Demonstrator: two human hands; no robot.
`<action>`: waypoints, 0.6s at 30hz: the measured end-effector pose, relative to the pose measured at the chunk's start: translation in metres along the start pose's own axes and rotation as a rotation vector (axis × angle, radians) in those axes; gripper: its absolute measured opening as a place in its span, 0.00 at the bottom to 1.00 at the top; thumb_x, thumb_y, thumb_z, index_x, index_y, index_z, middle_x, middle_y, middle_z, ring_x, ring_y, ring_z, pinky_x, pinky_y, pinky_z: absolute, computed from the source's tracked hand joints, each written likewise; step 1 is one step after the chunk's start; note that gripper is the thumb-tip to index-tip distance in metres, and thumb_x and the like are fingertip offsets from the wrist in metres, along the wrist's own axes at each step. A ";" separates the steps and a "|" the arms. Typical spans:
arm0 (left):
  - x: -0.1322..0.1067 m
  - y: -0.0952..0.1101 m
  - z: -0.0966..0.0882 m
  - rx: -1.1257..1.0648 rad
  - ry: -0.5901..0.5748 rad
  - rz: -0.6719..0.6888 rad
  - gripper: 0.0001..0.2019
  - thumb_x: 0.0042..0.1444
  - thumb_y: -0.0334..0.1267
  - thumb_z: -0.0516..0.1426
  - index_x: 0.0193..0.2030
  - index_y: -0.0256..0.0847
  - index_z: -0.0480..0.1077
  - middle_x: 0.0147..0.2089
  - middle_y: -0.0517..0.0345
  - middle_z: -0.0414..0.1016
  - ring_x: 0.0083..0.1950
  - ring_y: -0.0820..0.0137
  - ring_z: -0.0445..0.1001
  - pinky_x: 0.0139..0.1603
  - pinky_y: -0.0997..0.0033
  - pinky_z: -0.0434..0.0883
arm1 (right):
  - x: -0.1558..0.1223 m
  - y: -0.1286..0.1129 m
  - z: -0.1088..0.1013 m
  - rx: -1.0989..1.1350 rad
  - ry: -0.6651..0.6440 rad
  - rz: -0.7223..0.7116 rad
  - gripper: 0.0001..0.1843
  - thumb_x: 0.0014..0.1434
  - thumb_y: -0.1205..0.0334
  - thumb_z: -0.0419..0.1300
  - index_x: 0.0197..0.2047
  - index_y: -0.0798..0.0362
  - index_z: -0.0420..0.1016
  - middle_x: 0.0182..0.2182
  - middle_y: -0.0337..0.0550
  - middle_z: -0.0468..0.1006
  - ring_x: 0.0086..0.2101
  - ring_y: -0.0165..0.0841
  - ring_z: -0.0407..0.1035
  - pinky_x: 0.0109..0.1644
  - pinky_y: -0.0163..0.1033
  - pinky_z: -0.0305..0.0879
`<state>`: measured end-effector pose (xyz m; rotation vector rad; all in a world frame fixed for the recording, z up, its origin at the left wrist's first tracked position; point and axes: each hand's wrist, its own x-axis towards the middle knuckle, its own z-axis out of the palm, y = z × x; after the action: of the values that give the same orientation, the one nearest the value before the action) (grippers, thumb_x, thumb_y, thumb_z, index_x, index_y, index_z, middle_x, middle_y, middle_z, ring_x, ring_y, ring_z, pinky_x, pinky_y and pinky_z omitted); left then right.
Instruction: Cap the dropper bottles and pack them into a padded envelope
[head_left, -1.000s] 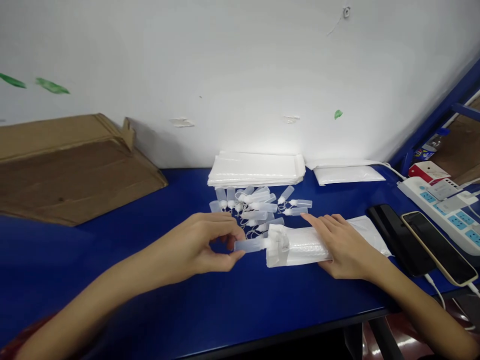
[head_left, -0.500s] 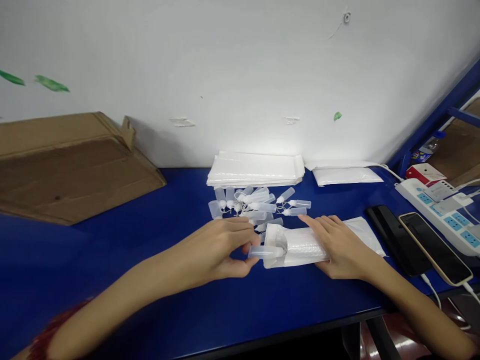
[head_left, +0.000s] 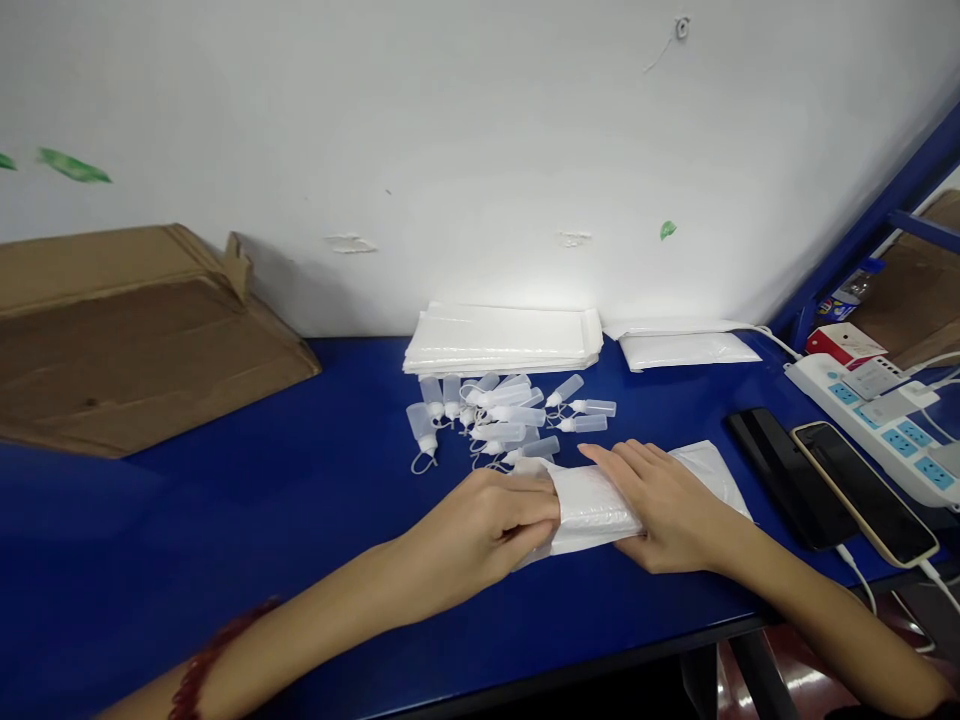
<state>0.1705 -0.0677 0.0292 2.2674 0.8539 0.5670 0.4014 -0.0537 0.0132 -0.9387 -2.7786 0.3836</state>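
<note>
My left hand (head_left: pixel 499 535) has its fingertips pushed into the mouth of a white bubble mailer (head_left: pixel 596 508), fingers drawn together. Their tips are hidden inside, and so is the small bottle seen there earlier. Wrapped over the middle of the mailer, my right hand (head_left: pixel 667 505) grips it against the blue table. Just beyond the mouth lies a pile of translucent plastic squeeze bottles (head_left: pixel 510 395) with white caps and looped cords. One bottle (head_left: pixel 421 425) sits apart on the pile's left side.
Flat white mailers (head_left: pixel 502 338) are stacked by the wall, with a filled-looking mailer (head_left: pixel 686 350) beside them. To the right are two phones (head_left: pixel 791 480) (head_left: pixel 862 495) and a power strip (head_left: pixel 892 435) with cables. A folded cardboard box (head_left: pixel 142 350) leans at the left.
My left hand has moved right, its fingers entering the mailer's mouth. The bottle it was pinching has gone out of sight. My right hand keeps its hold, and the view has shifted slightly.
</note>
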 end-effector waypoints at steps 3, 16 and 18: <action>-0.003 -0.002 -0.018 -0.017 0.017 -0.093 0.15 0.63 0.36 0.50 0.32 0.42 0.76 0.25 0.62 0.76 0.20 0.76 0.66 0.21 0.76 0.61 | 0.000 0.000 -0.002 -0.001 0.000 0.017 0.37 0.56 0.63 0.56 0.66 0.64 0.50 0.53 0.60 0.70 0.50 0.48 0.65 0.52 0.55 0.65; -0.002 -0.089 -0.076 0.477 0.217 -0.491 0.23 0.53 0.51 0.52 0.45 0.35 0.74 0.39 0.48 0.76 0.32 0.63 0.72 0.34 0.65 0.68 | -0.001 0.004 -0.002 -0.056 0.021 0.071 0.39 0.54 0.65 0.57 0.66 0.65 0.51 0.53 0.61 0.71 0.50 0.49 0.66 0.53 0.56 0.65; 0.001 -0.088 -0.072 0.450 0.226 -0.546 0.22 0.52 0.52 0.52 0.42 0.36 0.75 0.34 0.51 0.75 0.30 0.64 0.71 0.32 0.66 0.67 | -0.001 0.005 -0.003 -0.056 0.024 0.076 0.39 0.53 0.65 0.57 0.66 0.65 0.51 0.53 0.61 0.71 0.50 0.49 0.66 0.53 0.55 0.65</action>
<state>0.0921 0.0140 0.0192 2.2191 1.7888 0.4046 0.4055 -0.0497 0.0142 -1.0576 -2.7510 0.3056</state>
